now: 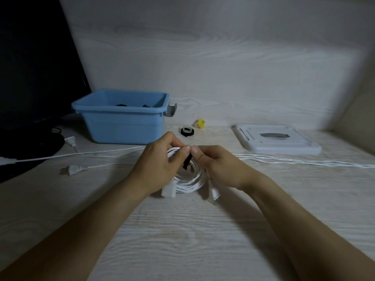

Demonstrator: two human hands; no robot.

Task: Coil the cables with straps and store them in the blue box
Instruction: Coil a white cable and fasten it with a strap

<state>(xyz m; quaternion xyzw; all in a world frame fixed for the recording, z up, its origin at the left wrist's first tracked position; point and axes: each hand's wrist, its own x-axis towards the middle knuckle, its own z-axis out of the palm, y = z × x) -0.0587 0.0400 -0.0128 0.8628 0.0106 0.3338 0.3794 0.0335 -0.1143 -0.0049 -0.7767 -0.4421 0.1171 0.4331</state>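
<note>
A coiled white cable (187, 182) lies on the table in front of me, its white plug ends sticking out at the near side. My left hand (162, 161) and my right hand (215, 165) meet over the coil, and both pinch a black strap (187, 160) that runs down round the coil's far side. The blue box (121, 122) stands behind, at the left, with dark things showing inside it. Two rolled straps lie right of the box: a black one (187, 131) and a yellow one (200, 123).
Uncoiled white cables (284, 159) stretch across the table from left to right, with plugs (74, 169) at the left. A white lid (278, 140) lies flat at the right. A dark screen and black cable (30, 147) fill the left side.
</note>
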